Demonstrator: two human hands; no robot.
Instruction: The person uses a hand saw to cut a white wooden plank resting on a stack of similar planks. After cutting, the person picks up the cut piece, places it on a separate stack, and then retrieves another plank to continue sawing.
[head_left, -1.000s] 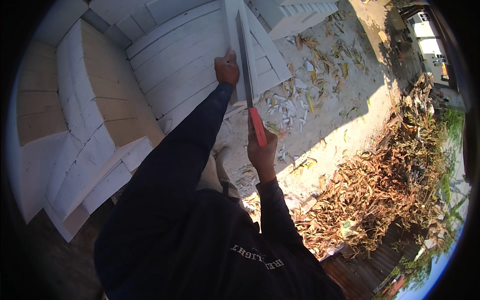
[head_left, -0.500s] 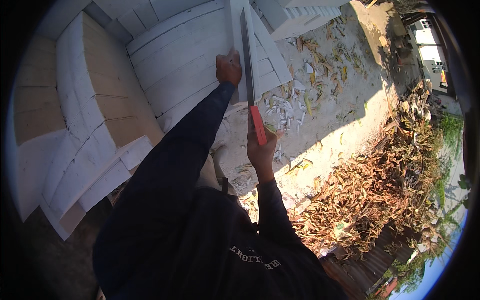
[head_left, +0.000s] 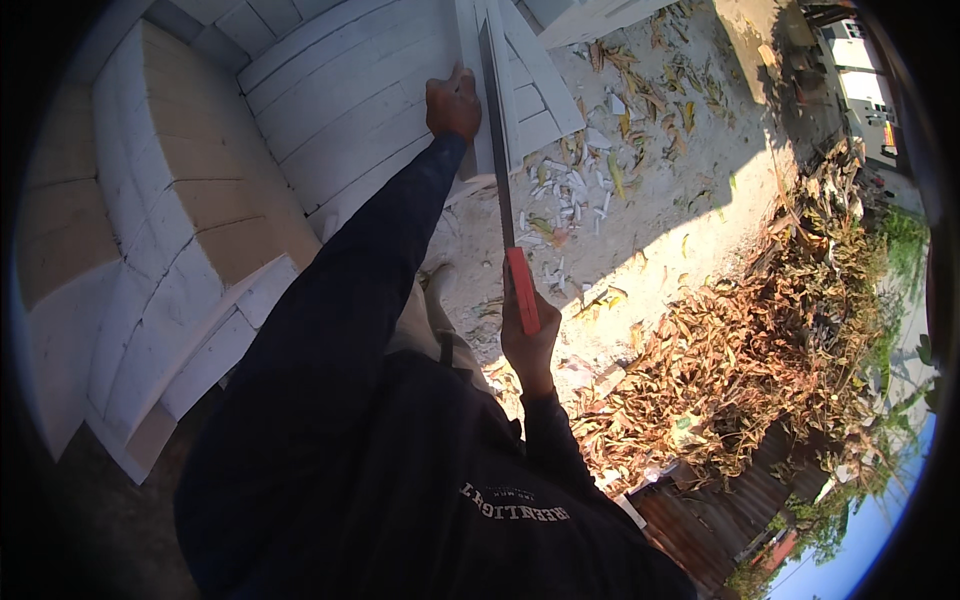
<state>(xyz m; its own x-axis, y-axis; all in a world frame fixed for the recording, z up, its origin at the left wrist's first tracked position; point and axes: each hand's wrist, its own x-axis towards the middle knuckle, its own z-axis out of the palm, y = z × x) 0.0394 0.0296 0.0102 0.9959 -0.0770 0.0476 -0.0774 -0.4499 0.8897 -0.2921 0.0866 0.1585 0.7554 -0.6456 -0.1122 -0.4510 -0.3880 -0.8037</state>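
Note:
My right hand is closed around the red handle of a handsaw, whose long dark blade points away from me. The blade lies along a narrow white block, and its far part appears to run into it. On the left side of the blade, my left hand is closed on that block, knuckles up. Its fingertips are hidden, so their exact hold does not show. Under and beside the block are more white blocks laid side by side.
Stacked white blocks stand at the left. White offcuts and leaves lie scattered on the pale ground at the right. Farther right is a heap of dry brown leaves, with rusty corrugated sheet near it.
My right hand has drawn the saw back toward me, so more of the blade shows on the near side of the block. My left hand stays at the block.

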